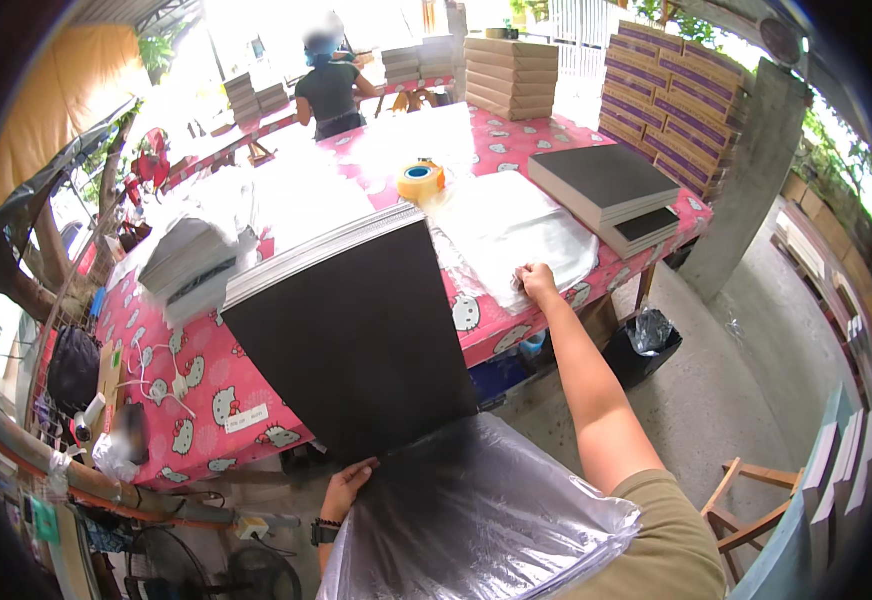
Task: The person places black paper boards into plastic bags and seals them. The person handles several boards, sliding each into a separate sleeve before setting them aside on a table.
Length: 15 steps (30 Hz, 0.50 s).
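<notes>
From where I stand, the big black-covered stack (351, 335) tips over the near edge of the table (191, 385), pale layers showing along its top, its lower end meeting a clear plastic bag (496, 500) that spreads across the person's lap. The left hand (348, 488) is at the stack's bottom left corner, its fingers closed in a pinch on the bag's edge there. The right hand (534, 284) reaches to the flat plastic film (516, 235) on the table, fingers drawn together at its near edge (how many layers they catch, I can't tell). To do this well, I'd keep the left corner firmly pinched, mind the stack's balance while only one hand is near it, and lift thin film by a single edge so layers don't cling or tear. As for containers, the bag on the lap lies mostly slack, and how much of the stack sits inside it is hard to judge. On the floor, a black bin (636, 365) holds crumpled clear plastic. Beyond the table's far right side, cardboard cartons (671, 110) rise in a tall pile, their contents hidden from me.
</notes>
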{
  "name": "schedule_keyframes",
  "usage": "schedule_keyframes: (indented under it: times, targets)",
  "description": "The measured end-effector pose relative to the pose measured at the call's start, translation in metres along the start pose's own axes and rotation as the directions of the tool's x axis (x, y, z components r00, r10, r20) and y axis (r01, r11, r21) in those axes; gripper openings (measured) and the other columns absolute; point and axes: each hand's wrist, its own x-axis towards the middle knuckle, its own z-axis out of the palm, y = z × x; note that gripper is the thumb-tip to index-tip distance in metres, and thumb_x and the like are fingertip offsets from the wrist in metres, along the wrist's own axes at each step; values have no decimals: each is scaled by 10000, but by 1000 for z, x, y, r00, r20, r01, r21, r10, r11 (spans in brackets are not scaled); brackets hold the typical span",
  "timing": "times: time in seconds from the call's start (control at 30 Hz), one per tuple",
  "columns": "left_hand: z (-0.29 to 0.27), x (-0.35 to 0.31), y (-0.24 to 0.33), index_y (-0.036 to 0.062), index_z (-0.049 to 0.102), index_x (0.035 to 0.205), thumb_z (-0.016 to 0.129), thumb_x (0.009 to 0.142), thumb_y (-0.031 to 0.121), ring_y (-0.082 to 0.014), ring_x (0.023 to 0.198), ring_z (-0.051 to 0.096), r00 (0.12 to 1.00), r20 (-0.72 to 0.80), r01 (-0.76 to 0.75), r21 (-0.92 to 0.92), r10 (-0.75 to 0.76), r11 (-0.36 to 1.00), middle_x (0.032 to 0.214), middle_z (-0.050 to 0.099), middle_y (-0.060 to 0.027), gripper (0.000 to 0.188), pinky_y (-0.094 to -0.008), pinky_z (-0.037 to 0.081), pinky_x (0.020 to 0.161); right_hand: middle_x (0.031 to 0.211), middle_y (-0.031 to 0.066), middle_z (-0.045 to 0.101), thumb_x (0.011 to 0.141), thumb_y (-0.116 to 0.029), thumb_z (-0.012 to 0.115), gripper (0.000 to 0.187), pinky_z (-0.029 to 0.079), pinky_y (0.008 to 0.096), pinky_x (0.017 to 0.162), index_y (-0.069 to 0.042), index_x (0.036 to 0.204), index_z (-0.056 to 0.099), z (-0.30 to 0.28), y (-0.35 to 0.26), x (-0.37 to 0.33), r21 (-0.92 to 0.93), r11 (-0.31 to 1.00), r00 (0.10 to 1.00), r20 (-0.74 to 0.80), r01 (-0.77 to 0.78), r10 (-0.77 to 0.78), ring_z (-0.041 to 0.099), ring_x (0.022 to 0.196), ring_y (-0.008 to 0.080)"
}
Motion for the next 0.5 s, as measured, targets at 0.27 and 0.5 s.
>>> schedule_keyframes:
  times: [0.27,0.5]
  targets:
    - [2,-7,2,-20,533,1091,518,840,152,-137,997,512,999,-41,15,-16,-15,1000,1044,580,-95,304,-234,354,889,747,55,562,798,-120,513,121,458,289,497,-35,882,532,-30,-35,-13,639,694,928,91,-332,360,542,606,158]
    - [4,-9,11,-14,548,1072,517,839,170,-141,981,520,997,-57,45,21,-43,999,1018,591,-100,299,-239,368,869,680,95,585,683,-231,685,309,446,281,600,25,806,564,-24,-52,-30,-66,994,987,-129,89,-97,548,594,187]
